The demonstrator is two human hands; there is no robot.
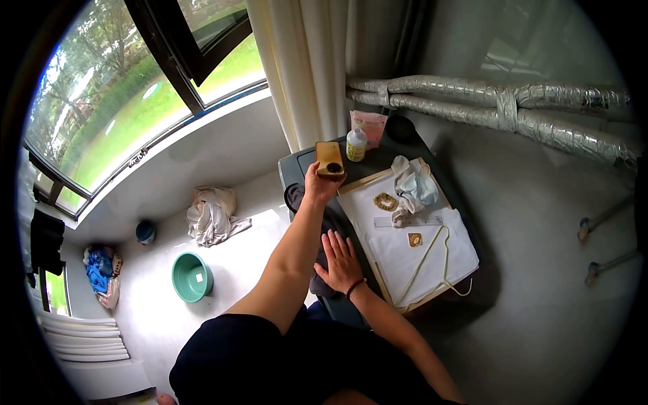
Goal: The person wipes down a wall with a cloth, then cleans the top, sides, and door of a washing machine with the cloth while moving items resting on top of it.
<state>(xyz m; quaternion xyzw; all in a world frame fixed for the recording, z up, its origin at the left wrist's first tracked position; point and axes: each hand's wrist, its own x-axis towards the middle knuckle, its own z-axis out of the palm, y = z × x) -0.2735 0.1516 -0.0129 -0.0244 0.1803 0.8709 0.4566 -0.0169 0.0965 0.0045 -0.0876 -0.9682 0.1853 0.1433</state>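
My left hand (322, 185) is reached out and closed around a phone (329, 155) in a yellowish case, its round dark camera facing up. Below it, my right hand (342, 263) lies flat with fingers stretched, on a dark grey cloth (323, 283) along the near side of the dark table (307, 164). Beside that hand is a wood-rimmed white board (378, 266). On it lie a pale green hanger (423, 266), a clear ruler (385, 221), a brown scrunchie (385, 202), a small brown square (414, 239) and crumpled light cloths (413, 183).
Behind the phone stand a white bottle (356, 145) and a pink pouch (370, 127). Foil-wrapped pipes (472, 101) run along the wall. On the floor are a green basin (192, 277), a heap of pale cloth (212, 214) and a blue bundle (101, 270). A curtain (300, 67) hangs by the window.
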